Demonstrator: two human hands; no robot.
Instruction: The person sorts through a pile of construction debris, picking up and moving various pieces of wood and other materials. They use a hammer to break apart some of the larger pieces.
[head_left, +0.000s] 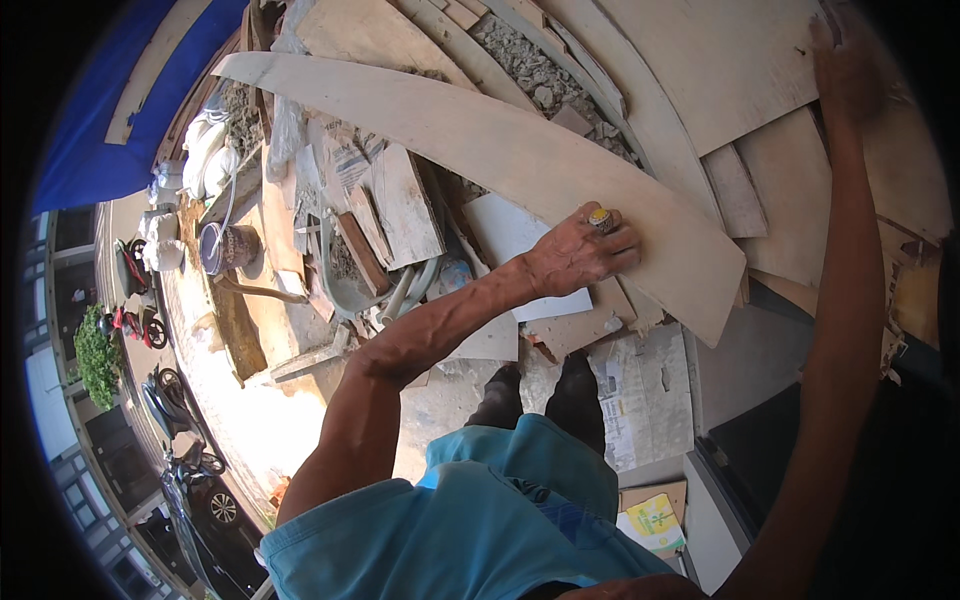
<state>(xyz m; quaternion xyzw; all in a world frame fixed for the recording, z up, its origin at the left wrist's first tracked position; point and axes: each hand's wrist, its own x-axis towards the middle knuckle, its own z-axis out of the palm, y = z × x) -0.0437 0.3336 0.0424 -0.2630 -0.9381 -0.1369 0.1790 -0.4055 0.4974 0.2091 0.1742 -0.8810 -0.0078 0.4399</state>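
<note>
My left hand (585,248), a ring with a yellow stone on one finger, is closed on a long, curved plywood strip (480,135). The strip is narrow at its far left end and wide at its near right end, lying slantwise across the scrap below. At the far right, my right hand (848,70) looks closed beside the edge of a large plywood sheet (725,65). It is dim and slightly blurred there; something dark shows at its fingers, too unclear to name.
More plywood pieces (790,200) overlap at the right. Grey rubble (545,80) lies behind the strip. Left of my arm are a bucket (228,248), a wheelbarrow-like grey tub (345,290), wood scraps and white sacks (208,150). A blue tarp (150,100) hangs far left; parked motorbikes and a car (215,520) stand beyond.
</note>
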